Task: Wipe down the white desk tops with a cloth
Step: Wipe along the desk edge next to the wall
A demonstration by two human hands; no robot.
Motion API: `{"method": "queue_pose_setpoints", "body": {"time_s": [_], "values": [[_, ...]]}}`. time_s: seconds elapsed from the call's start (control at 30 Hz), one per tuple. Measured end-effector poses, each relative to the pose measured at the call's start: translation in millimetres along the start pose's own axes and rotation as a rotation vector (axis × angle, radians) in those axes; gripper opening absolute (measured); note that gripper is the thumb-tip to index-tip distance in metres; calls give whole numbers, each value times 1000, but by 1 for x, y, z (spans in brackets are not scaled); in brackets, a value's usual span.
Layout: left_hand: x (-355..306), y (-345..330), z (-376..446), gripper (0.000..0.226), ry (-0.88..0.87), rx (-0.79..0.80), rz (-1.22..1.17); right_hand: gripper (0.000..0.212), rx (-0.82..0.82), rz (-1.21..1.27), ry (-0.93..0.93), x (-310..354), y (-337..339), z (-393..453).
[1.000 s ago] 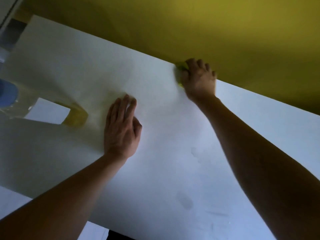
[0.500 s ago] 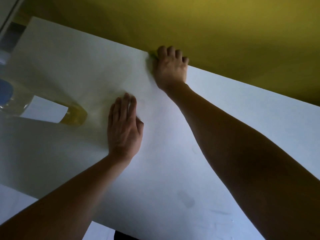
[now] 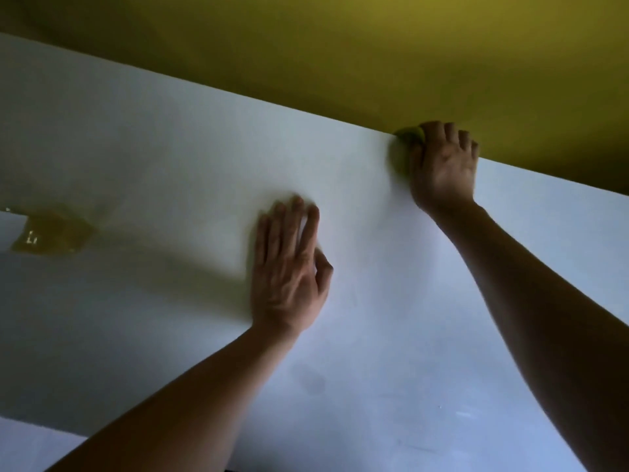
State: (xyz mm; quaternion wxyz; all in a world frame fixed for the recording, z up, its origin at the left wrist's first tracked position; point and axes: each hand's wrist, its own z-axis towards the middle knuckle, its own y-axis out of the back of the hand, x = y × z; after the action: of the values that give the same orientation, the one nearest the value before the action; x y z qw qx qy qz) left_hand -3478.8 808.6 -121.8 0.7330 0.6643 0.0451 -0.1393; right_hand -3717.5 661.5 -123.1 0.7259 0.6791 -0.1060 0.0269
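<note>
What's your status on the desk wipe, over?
Right hand gripping yellow cloth at far edge of white desk top. Left hand flat on desk, bracing. Bottle far left, clear of cloth.

Yellow cloth (image 3: 405,149) mostly hidden under right hand (image 3: 442,168), motion-blurred. Bottle (image 3: 51,235) cut off by left edge, label unreadable. Both forearms cropped at frame bottom.
</note>
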Motion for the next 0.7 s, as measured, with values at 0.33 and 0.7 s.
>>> {"method": "queue_pose_setpoints", "body": {"time_s": [0.33, 0.7], "values": [[8, 4, 2, 66, -22, 6, 22, 43, 61, 58, 226, 152, -25, 29], [-2, 2, 1, 70, -4, 46, 44, 45, -81, 19, -69, -35, 8, -13]]}}
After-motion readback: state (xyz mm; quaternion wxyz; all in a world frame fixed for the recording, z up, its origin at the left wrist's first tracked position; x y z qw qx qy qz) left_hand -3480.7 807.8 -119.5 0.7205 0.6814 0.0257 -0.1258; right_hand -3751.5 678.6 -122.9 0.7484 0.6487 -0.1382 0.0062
